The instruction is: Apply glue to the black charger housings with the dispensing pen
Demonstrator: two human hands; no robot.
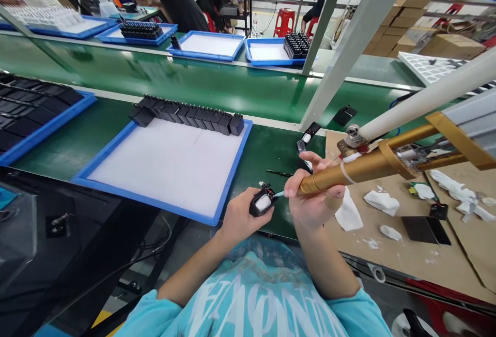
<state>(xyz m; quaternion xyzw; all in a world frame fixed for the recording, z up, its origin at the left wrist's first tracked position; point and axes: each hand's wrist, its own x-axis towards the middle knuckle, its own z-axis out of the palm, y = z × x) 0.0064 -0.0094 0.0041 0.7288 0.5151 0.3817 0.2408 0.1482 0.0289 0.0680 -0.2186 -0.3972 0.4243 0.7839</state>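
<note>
My left hand (245, 213) is closed around a small black housing (263, 202), with a white block and wires showing in its open side. In my right hand (312, 200) is a gold-coloured dispensing gun (349, 171), gripped near its front end. Its pale blue nozzle (279, 194) reaches to the edge of the housing; whether it touches cannot be made out. A thin black tool (279, 173) lies on the green bench just behind my hands. Beyond my right hand are black parts (309, 135), one with a white block in it.
A blue-rimmed tray (155, 203) lined in white stands to the left, with a row of black housings (194, 116) along its back. Farther left is a fuller tray (46, 129). White wipes (382, 202) and an open black case (425, 229) lie on cardboard. A grey post (349, 52) rises behind the gun.
</note>
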